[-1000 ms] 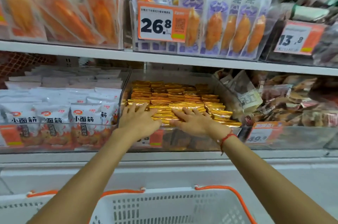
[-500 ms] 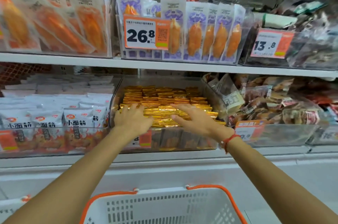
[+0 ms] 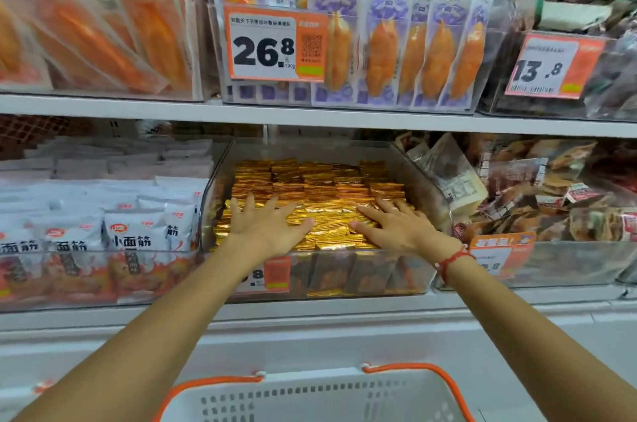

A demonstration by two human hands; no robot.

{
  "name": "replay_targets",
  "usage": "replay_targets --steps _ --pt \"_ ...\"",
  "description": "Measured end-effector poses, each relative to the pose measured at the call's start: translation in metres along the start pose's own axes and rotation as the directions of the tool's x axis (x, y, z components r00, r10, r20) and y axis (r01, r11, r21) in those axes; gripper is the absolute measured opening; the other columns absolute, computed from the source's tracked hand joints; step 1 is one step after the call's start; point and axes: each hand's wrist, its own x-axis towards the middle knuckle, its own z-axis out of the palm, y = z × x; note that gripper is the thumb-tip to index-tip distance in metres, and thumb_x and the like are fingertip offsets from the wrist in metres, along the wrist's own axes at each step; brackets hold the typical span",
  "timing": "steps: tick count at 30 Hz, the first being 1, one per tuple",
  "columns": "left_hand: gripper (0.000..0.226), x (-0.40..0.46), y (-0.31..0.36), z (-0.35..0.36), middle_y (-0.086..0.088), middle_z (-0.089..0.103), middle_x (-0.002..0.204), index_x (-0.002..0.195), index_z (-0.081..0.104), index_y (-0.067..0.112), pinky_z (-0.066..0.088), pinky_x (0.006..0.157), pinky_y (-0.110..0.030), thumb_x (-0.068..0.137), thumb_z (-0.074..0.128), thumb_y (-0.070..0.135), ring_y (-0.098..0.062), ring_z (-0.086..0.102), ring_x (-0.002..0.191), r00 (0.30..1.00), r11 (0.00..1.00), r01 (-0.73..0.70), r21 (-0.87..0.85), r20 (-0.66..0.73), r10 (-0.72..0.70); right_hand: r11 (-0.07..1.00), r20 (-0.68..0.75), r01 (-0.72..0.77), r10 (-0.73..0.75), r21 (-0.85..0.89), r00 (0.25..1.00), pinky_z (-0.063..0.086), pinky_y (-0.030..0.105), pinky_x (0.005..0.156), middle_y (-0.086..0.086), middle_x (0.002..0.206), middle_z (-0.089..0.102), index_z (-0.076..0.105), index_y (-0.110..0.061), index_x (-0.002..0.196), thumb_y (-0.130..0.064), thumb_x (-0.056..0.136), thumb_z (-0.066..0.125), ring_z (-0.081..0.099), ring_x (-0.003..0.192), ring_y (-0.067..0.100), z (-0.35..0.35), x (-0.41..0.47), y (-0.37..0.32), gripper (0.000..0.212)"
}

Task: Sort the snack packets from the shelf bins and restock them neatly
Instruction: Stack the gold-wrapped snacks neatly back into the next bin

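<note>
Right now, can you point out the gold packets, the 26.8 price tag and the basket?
Gold packets (image 3: 320,187), head view, top of the stack behind the hands.
26.8 price tag (image 3: 263,50), head view, on the printed number.
Basket (image 3: 406,367), head view, orange handle.

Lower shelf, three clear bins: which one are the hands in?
The middle bin, full of gold packets. Left hand and right hand press flat on them. The left neighbour holds white packets, the right one mixed brown packets.

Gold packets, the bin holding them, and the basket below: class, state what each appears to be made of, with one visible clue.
Gold packets: probably metallised foil film, glossy; they glint and crinkle.
Bin: clear rigid plastic, perhaps acrylic; contents show through its walls.
Basket: white moulded plastic, matte, with punched slots.
</note>
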Motion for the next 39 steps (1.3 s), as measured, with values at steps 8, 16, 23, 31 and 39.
replay_targets --steps 8,16,23,31,39 --pt "0.071 -0.004 0.002 -0.003 0.0 0.006 0.163 0.152 0.014 0.04 -0.01 0.115 -0.059 0.09 0.012 0.075 -0.037 -0.003 0.148 0.999 0.999 0.005 -0.054 0.034 -0.003 0.999 0.006 -0.033 0.033 0.001 0.999 0.007 0.056 0.118 -0.002 0.163 0.004 0.013 -0.044 0.15 -0.072 0.091 0.016 0.002 0.149 0.03 -0.003 0.002 -0.005 0.066" --pt "0.044 -0.074 -0.022 -0.022 0.003 0.042 0.149 0.139 0.049 0.024 0.02 0.115 -0.036 0.101 0.032 0.042 -0.014 0.029 0.14 0.806 0.918 -0.361 -0.166 -0.551 0.218 0.987 -0.614 0.15 -0.084 0.056 0.785 0.04 0.049 0.106 0.006 0.137 0.055 0.059 -0.025 0.13 -0.047 0.098 0.04 0.048 0.128 0.029 0.006 -0.036 -0.046 0.043" --pt "0.043 -0.14 -0.222 0.002 0.0 0.055 0.134 0.123 0.061 0.02 0.038 0.099 -0.036 0.093 0.036 0.038 -0.021 0.046 0.122 0.673 0.947 -0.159 -0.279 -0.733 -0.103 0.796 -0.643 0.605 -0.453 0.021 0.617 0.049 0.026 0.081 -0.002 0.121 0.063 0.068 -0.024 0.117 -0.027 0.096 0.055 0.057 0.111 0.017 -0.008 -0.061 -0.223 0.024" --pt "0.046 -0.082 -0.253 -0.022 0.01 0.041 0.148 0.139 0.047 0.033 0.025 0.108 -0.029 0.096 0.047 0.051 -0.014 0.035 0.135 0.888 0.938 -0.33 -0.107 -0.372 0.27 0.829 -0.422 0.557 -0.49 0.045 0.763 0.05 0.038 0.086 0.002 0.123 0.063 0.061 -0.022 0.126 -0.036 0.091 0.063 0.059 0.109 0.023 -0.029 -0.014 -0.278 0.037" --pt "0.043 -0.08 -0.261 -0.011 0.014 0.048 0.13 0.122 0.06 0.034 0.028 0.096 -0.028 0.089 0.049 0.06 -0.011 0.04 0.123 0.863 0.91 -0.346 -0.231 -0.459 0.212 0.802 -0.588 0.565 -0.364 0.197 0.722 0.056 0.036 0.074 -0.006 0.094 0.075 0.075 -0.027 0.101 -0.036 0.085 0.071 0.069 0.088 0.014 -0.005 -0.003 -0.292 0.019"
